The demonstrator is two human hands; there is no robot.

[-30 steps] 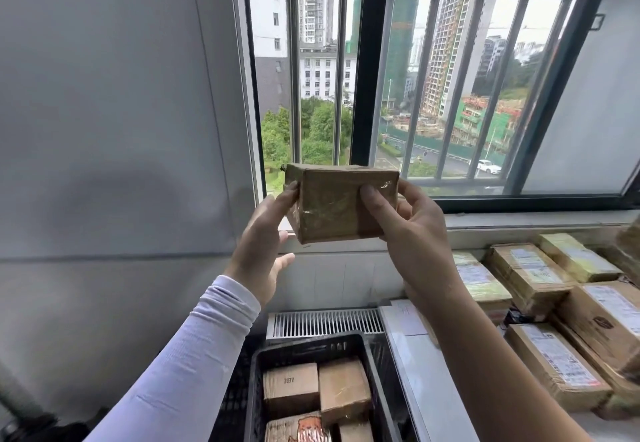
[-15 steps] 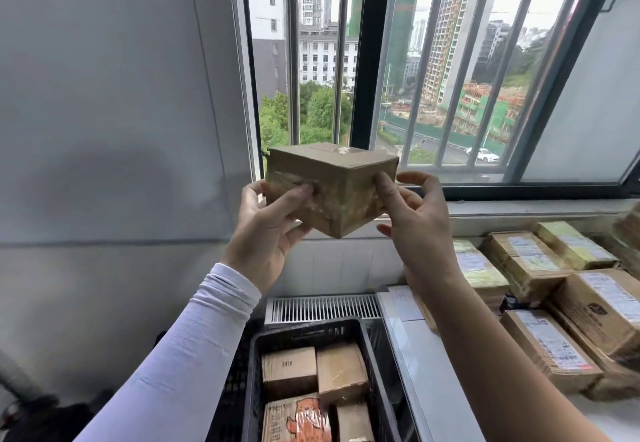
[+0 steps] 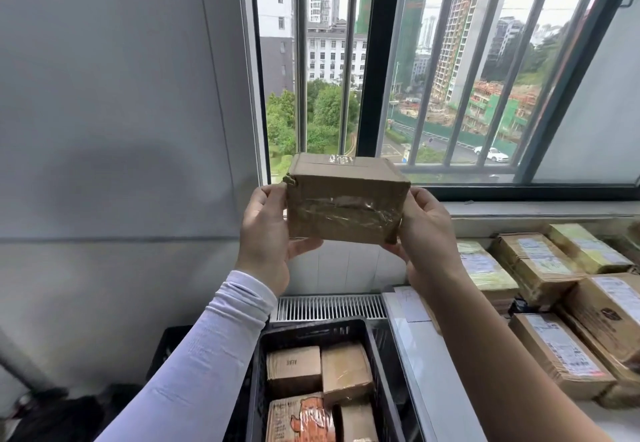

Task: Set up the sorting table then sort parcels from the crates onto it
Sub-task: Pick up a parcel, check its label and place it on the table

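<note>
- You hold a small brown cardboard box wrapped in clear tape (image 3: pixel 346 199) up in front of the barred window (image 3: pixel 433 70), above the black plastic crate (image 3: pixel 313 332).
- Your left hand (image 3: pixel 266 237), in a white sleeve (image 3: pixel 194 365), grips the box's left end, fingers (image 3: pixel 304 244) curled under its lower edge.
- Your right hand (image 3: pixel 426 233) closes on the box's right end, thumb along the side, fingers beneath it.
- The crate sits directly below the box and carries several brown cardboard parcels (image 3: pixel 346 370), one with an orange cartoon print (image 3: pixel 301 419).
- Right of the crate, the white worktop (image 3: pixel 433 372) carries rows of labelled brown parcels (image 3: pixel 561 351) under the window sill.
- A white slatted vent (image 3: pixel 332 306) lies just behind the crate.
</note>
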